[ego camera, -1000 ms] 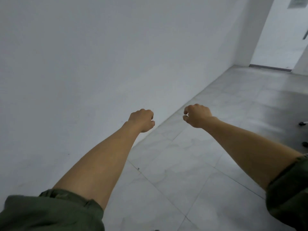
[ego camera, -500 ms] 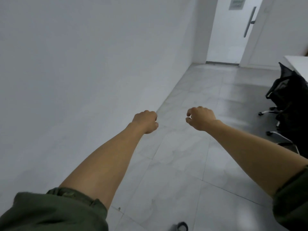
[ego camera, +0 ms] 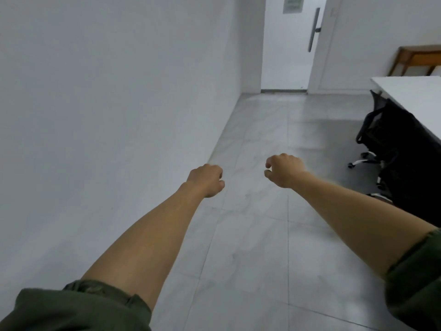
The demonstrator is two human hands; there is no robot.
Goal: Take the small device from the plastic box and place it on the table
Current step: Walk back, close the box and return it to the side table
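Observation:
Both my arms reach forward over a grey tiled floor. My left hand (ego camera: 207, 179) is curled into a loose fist and holds nothing. My right hand (ego camera: 284, 169) is also curled, its fingers bent inward with a small gap at the thumb, and it is empty. Neither the plastic box nor the small device shows anywhere in view. A corner of a white table (ego camera: 410, 91) appears at the right edge, well away from both hands.
A white wall (ego camera: 107, 103) runs along the left. A white door (ego camera: 290, 44) with a long handle stands at the far end. A black office chair (ego camera: 396, 149) sits beside the table on the right, and a wooden piece of furniture (ego camera: 420, 57) stands behind it.
The view has swung to the right, bringing the door, chair, table and wooden furniture into sight. Both hands stay held out and curled; the right hand's fingers have loosened slightly.

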